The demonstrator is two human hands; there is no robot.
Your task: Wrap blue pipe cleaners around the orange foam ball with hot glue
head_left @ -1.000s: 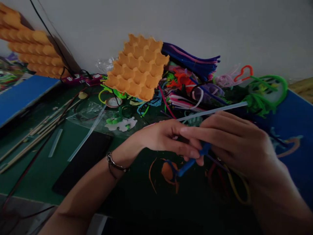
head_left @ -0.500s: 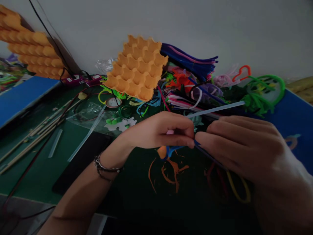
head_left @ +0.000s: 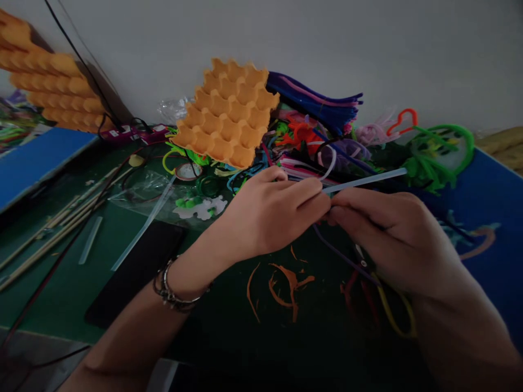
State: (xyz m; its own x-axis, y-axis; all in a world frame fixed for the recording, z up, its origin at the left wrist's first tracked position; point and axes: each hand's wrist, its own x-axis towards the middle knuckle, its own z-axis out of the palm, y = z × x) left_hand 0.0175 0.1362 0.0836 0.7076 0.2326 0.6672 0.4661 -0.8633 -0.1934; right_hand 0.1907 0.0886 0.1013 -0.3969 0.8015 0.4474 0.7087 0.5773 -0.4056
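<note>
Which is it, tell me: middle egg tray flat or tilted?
Tilted: the egg tray rises toward the wall, far edge highest.

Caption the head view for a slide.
Left hand beside right hand over a green table, orange scraps below, orange egg tray behind.

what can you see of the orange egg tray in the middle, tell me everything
The orange egg tray looks like moulded paper pulp, with rows of rounded hollows between raised peaks and uneven, wavy edges. It is tilted, its bumpy face toward the camera, and seems propped on the colourful pile of fuzzy stems, in front of the grey wall. Whether it touches the wall is unclear. Neither the left hand nor the right hand touches it.
</note>
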